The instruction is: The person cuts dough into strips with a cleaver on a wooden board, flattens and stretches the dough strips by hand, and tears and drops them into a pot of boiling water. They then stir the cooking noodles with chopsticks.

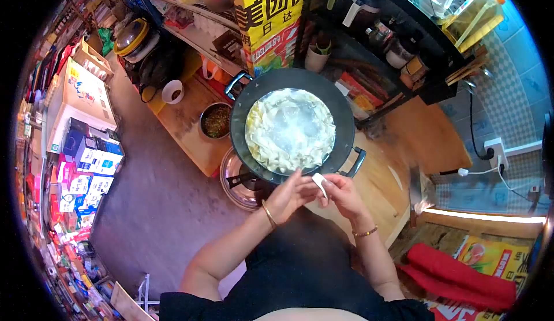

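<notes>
Between my two hands is a small white strip that looks like dough (319,185), pinched in the fingers of my right hand (344,197). My left hand (290,196) is just left of the strip, its fingers stretched out towards it; whether they touch it I cannot tell. Both hands are at the near rim of a large black wok (341,110). Inside the wok, many pale flat pieces like dough (266,142) lie in a ring around cloudy, bright liquid in the middle. Part of the near rim is hidden by my fingers.
A metal lid (229,189) sits low at the wok's left. Beyond it are a bowl of dark sauce (216,120) and a white cup (172,92) on a wooden board. Black shelves (369,26) hold jars at the back right; a red cloth (461,277) lies at lower right.
</notes>
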{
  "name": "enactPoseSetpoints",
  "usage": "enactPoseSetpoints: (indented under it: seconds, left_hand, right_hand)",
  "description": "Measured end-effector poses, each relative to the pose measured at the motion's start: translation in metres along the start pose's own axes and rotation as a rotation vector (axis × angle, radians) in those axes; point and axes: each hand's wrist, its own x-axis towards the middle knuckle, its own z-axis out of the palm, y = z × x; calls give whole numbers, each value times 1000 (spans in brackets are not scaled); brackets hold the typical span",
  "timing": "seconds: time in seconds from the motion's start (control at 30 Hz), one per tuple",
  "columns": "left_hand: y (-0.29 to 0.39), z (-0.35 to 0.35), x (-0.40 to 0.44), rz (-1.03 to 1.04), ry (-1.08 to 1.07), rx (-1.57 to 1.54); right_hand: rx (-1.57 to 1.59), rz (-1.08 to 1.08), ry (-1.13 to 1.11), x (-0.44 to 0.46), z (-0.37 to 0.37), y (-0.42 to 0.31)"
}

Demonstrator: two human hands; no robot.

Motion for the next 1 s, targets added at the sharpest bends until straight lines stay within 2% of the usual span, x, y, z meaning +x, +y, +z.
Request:
enactPoseSetpoints:
  seconds: [0.07,0.13,0.2,0.27,0.3,0.4,0.53,0.67,0.7,0.83,0.93,1.0]
  left_hand:
    - [-12,1,2,7,58,71]
    - [-17,4,5,154,-72,179]
    - [-15,1,12,143,-142,148]
    - [-14,8,20,261,160,-47]
    - [-10,5,21,297,173,-68]
    - [0,1,18,267,219,-87]
    - [9,-4,12,292,263,-42]
    - [10,-8,12,361,248,-93]
    - [7,-2,12,355,215,-194]
    - [-12,-1,13,-26,-152,-294]
    - [-18,1,16,109,-144,-200]
    - [-14,-4,22,196,61,-153]
  right_hand:
    - [-43,2,12,0,2,-3]
    - [-85,2,20,0,4,-2]
    - [-185,5,21,1,2,4]
    - [-174,1,41,1,0,8]
    - [-229,32,72,1,-1,9]
    - [-311,83,106,-2,-2,9]
    - [-348,5,50,-10,-15,14]
    - [-176,75,19,-11,-18,11]
    - [-114,55,23,-8,-15,13]
    - [-75,10,28,2,0,6]
    - [-94,29,56,-2,4,2]
    - [-271,38,89,-3,0,7]
